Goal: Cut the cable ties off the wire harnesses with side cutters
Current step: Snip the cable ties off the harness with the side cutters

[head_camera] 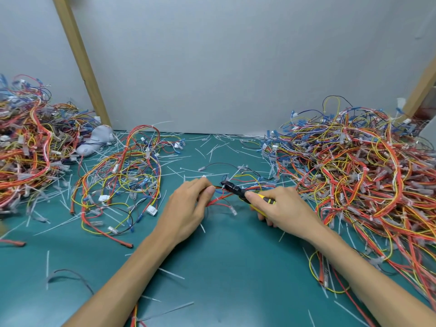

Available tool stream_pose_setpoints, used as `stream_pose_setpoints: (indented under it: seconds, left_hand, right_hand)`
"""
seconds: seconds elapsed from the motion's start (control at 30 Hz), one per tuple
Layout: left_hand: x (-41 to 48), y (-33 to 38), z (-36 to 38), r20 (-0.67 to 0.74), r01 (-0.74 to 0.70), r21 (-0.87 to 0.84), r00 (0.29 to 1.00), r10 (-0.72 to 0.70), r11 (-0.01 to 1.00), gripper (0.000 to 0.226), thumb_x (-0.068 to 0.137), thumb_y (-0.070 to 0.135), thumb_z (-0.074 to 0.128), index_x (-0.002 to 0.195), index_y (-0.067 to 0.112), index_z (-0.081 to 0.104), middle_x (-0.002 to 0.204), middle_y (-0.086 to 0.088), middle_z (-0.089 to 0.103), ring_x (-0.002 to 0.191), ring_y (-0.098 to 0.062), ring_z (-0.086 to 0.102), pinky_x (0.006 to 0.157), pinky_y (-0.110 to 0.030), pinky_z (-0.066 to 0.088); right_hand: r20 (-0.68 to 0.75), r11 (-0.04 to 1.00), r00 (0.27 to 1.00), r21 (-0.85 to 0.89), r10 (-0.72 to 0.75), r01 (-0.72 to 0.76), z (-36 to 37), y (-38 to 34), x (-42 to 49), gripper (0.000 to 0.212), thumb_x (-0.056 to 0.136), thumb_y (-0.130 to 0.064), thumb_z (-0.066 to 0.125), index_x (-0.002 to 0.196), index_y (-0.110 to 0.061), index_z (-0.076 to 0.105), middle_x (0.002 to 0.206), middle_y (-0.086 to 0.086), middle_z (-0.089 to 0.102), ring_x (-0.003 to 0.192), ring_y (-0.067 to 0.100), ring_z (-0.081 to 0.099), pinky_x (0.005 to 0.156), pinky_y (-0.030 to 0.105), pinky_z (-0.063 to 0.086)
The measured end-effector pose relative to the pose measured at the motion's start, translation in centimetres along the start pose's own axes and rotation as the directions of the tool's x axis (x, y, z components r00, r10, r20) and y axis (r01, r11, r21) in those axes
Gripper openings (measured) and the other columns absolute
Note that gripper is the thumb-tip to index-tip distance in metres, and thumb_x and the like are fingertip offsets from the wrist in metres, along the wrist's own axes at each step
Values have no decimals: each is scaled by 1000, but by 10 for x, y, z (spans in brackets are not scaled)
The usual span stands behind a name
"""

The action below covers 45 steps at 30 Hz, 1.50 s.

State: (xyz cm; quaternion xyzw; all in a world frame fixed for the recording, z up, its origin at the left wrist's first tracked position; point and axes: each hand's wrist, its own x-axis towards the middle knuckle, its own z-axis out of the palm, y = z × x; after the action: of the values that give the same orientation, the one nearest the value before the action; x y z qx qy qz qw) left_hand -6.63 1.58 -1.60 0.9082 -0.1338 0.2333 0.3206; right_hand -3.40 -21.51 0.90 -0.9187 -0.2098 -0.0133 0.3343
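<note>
Three masses of wire harnesses sit on the bench (pixel 212 267). Left heap (pixel 28 149): a dense tangle of red, orange, yellow and blue wires against the wall, with a grey cloth object (pixel 98 140) at its inner edge. Middle spread (pixel 122 180): looser, with harnesses lying flat and fanned out. Cannot tell whether either is already stripped; small white bands show on some wires. Cut cable ties (pixel 171 273) litter the green surface across its whole width, so judged: many cuts done. Centre: left hand (pixel 188 208), fingers curled, pinches one harness (pixel 220 199) of mostly red wires. The side cutters (pixel 233 188) have their nose at that bundle, just beside the left hand; jaw opening not resolvable. Right hand (pixel 285 213) wraps the yellow-black handles. Right heap (pixel 365 180): the largest. The harness trails toward it, so it is probably stock yet to process and the task looks far from finished. Surroundings: plain grey wall behind, one wooden post (pixel 80 57) leaning at left, another (pixel 422 86) at the right edge.
</note>
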Motion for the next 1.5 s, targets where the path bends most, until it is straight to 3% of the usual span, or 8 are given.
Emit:
stream_pose_setpoints:
  seconds: [0.17, 0.3, 0.47, 0.67, 0.97, 1.5]
  left_hand:
    - [1, -2, -2, -41, -9, -11, 999, 9, 1000, 20, 99, 24, 50, 82, 17, 57, 73, 15, 52, 77, -15, 50, 70, -34, 43]
    - [0, 0, -3, -79, -17, 1, 997, 17, 1000, 21, 95, 30, 48, 83, 19, 61, 78, 14, 56, 80, -14, 50, 70, -37, 47]
    - [-1, 0, -4, -112, -7, 37, 994, 11, 999, 16, 96, 26, 54, 84, 20, 64, 78, 14, 55, 78, -14, 46, 68, -37, 44]
    - [-1, 3, -5, -127, -11, 55, 992, 18, 998, 18, 95, 25, 53, 83, 18, 64, 75, 13, 50, 74, -18, 43, 65, -39, 43]
    - [-2, 4, -7, -133, 2, 57, 991, 6, 998, 21, 93, 28, 50, 82, 18, 65, 78, 9, 56, 75, -21, 47, 65, -40, 44]
    - [-2, 1, -6, -133, 4, 93, 991, 9, 996, 14, 96, 20, 58, 84, 16, 64, 78, 5, 58, 76, -22, 48, 66, -43, 44]
  right_hand:
    - [-89, 998, 996, -56, -9, 4, 8, 1, -5, 53, 89, -63, 49, 65, -18, 63, 59, 3, 61, 62, 19, 55, 64, 33, 45]
    - [-234, 998, 972, -65, 7, -23, 24, -2, -15, 42, 81, -68, 48, 76, -29, 64, 58, -7, 58, 62, 15, 54, 63, 34, 46]
    - [-301, 983, 953, -186, -43, -15, 32, -3, -21, 51, 80, -74, 37, 89, -31, 61, 67, -10, 61, 70, 17, 57, 64, 33, 47]
    - [-267, 980, 957, -190, -117, 67, 34, 0, -20, 36, 87, -64, 44, 95, -32, 58, 84, -10, 59, 77, 11, 52, 66, 32, 44]
    - [-247, 962, 961, -267, -121, 52, 33, 0, -19, 45, 83, -70, 35, 85, -29, 53, 70, -9, 56, 67, 13, 51, 56, 30, 36]
    - [-170, 928, 979, -370, -112, 42, 28, -2, -15, 48, 86, -67, 34, 81, -23, 53, 67, -5, 57, 69, 22, 54, 60, 35, 42]
